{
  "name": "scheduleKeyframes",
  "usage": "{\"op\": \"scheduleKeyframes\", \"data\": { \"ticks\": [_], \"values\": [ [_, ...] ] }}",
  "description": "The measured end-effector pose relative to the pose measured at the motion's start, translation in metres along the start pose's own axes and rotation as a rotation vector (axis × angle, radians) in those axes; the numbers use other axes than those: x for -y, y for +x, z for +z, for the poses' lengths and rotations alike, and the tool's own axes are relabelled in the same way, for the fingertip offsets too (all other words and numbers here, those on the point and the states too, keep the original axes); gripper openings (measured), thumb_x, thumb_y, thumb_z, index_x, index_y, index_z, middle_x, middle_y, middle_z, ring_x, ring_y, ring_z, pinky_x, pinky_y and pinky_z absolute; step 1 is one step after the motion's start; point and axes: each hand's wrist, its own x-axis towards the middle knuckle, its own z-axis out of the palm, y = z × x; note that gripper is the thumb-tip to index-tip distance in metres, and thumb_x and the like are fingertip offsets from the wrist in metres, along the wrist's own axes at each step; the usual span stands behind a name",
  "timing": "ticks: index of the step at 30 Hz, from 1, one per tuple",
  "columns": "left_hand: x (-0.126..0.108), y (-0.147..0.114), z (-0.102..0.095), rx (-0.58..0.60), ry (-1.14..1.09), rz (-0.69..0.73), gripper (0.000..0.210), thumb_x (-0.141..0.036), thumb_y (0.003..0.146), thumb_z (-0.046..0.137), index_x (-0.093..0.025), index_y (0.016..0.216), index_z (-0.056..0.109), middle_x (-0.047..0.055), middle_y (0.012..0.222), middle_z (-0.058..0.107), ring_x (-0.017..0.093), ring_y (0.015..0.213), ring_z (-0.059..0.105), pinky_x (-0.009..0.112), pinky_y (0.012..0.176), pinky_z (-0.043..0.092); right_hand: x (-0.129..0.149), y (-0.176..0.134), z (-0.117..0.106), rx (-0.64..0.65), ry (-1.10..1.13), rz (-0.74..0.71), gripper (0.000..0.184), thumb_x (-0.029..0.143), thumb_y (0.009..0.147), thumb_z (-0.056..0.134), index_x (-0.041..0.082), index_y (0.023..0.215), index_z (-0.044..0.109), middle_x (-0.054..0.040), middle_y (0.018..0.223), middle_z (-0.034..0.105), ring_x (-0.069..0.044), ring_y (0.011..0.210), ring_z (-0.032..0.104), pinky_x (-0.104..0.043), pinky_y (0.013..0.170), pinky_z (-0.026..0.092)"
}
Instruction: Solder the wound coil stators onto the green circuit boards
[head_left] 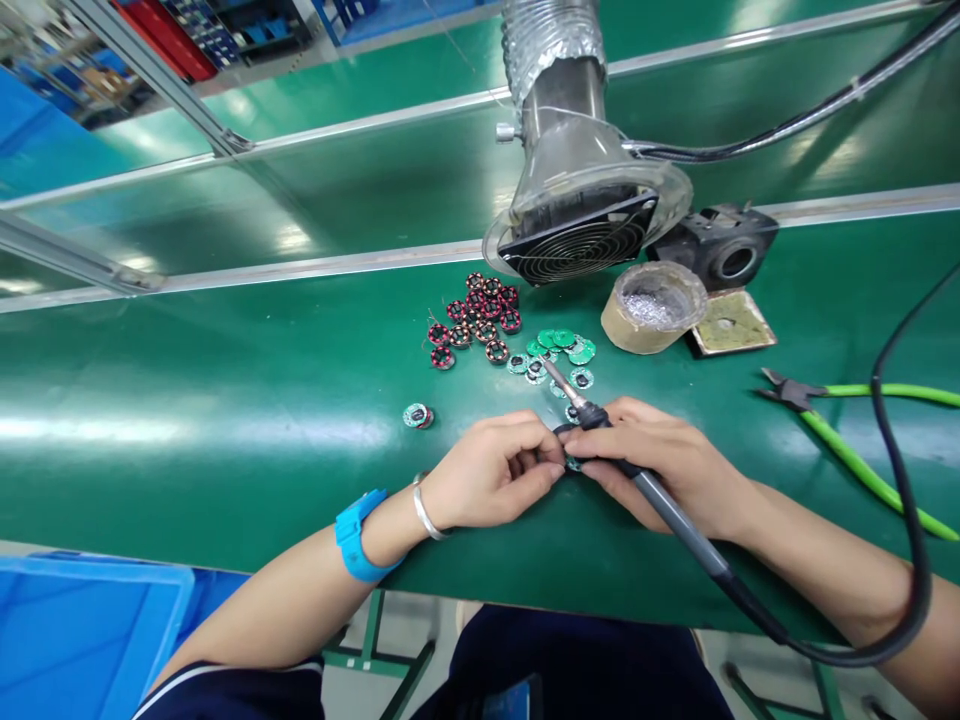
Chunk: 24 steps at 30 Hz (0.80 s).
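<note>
My right hand (667, 465) is closed around a soldering iron (679, 520), whose metal tip points up and away to the left. My left hand (506, 468) is closed, its fingertips pinching a small round circuit board (574, 463), mostly hidden between both hands. The right thumb and fingertips meet the same piece. Just beyond my hands lie several loose green and white round boards (562, 345). Behind them is a cluster of small copper-wound coil rings (484, 310). One board on top of a coil (418, 416) sits apart, left of my hands.
A fume extractor hood (585, 235) hangs over the back of the green bench (187, 430). To its right stand a round tub (652, 310), a black iron holder (720, 250) and a sponge tray (733, 322). Green-handled cutters (847, 430) lie at right. The iron's cable (904, 460) loops over my right forearm.
</note>
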Motion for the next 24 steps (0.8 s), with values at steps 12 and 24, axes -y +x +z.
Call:
{"op": "scheduleKeyframes", "data": {
  "ticks": [12,24],
  "values": [
    [-0.001,-0.001,0.004,-0.055,-0.021,-0.041,0.006,-0.020,0.085,0.059,-0.015,0.084,0.061,-0.001,0.076,0.055,0.006,0.058,0.050,0.017,0.054,0.044,0.006,0.002,0.000,-0.086,-0.004,-0.031,0.039,0.001,0.080,0.060,0.018,0.115,0.056,-0.0056,0.101,0.069,-0.011,0.072,0.057,-0.029,0.069,0.049],
    [-0.003,0.000,0.008,-0.096,-0.021,-0.015,0.005,-0.012,0.081,0.054,-0.015,0.081,0.057,-0.001,0.076,0.053,0.006,0.059,0.049,0.018,0.055,0.043,0.010,-0.006,0.001,-0.072,-0.117,-0.068,0.045,0.001,0.081,0.055,0.022,0.121,0.053,-0.0031,0.089,0.069,-0.014,0.074,0.062,-0.034,0.070,0.052]
  ]
}}
